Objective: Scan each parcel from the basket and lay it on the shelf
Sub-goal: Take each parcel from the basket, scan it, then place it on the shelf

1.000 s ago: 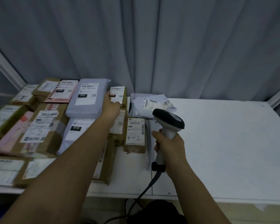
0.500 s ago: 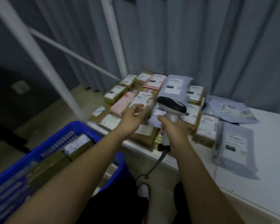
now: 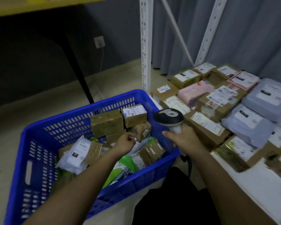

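White shelf [image 3: 256, 189] already carries many labelled parcels [image 3: 206, 125]; blue basket [image 3: 44, 132] remains well stocked, left hand [image 3: 125, 143] apparently empty, loosely curled above it, right hand [image 3: 183, 138] gripping the scanner [image 3: 169, 118].

Our two forearms bare to beyond the elbow with no sleeve showing, our left hand [image 3: 126, 143] and right hand [image 3: 184, 140] without gloves, rings or watch, our lap in plain black clothing, details blurred in dim light
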A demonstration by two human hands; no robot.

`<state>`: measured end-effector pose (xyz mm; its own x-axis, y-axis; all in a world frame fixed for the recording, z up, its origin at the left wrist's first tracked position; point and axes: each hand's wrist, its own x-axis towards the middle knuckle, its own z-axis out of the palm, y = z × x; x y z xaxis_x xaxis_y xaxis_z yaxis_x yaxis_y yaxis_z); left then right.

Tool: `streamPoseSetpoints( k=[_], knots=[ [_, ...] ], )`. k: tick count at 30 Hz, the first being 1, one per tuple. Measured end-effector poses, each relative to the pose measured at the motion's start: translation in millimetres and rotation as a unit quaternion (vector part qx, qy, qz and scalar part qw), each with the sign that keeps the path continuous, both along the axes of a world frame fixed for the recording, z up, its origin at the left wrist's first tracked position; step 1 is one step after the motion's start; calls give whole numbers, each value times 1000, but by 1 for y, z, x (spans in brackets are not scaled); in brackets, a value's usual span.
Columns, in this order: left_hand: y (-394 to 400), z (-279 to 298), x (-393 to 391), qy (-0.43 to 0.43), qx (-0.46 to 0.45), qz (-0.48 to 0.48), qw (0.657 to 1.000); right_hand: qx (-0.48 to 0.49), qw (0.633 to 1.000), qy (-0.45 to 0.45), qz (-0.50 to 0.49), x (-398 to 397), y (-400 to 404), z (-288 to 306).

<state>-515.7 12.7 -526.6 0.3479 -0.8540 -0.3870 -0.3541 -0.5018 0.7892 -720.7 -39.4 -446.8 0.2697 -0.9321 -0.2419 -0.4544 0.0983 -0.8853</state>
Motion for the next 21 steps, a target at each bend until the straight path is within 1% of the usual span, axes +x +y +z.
streamPoseSetpoints(
  k=[3, 7, 9, 11, 13, 18, 19, 21],
  knots=[
    [-15, -26, -9, -3, 28, -43, 999, 1, 999, 28, 19, 3, -15, -12],
    [-42, -67, -24, -6, 66, -131, 989, -1, 999, 46, 26, 3, -44, -32],
    [-57, -92, -29, -50, 87, -176, 979, 4, 999, 50, 18, 4, -55, -40],
    [-70, -114, -35, -115, 107, -231, 960, 6, 999, 48, 5, 5, -64, -45],
    [-79, -130, -42, -135, 157, -264, 942, 20, 999, 41, -12, 5, -70, -50],
    [-98, -156, -56, -229, 251, -301, 891, 46, 998, 4, -49, 0, -78, -53],
    [-99, -160, -59, -250, 259, -294, 886, 52, 997, -9, -58, -3, -78, -52],
    [-98, -167, -65, -318, 240, -284, 872, 53, 997, -14, -59, -12, -77, -51]
  ],
)
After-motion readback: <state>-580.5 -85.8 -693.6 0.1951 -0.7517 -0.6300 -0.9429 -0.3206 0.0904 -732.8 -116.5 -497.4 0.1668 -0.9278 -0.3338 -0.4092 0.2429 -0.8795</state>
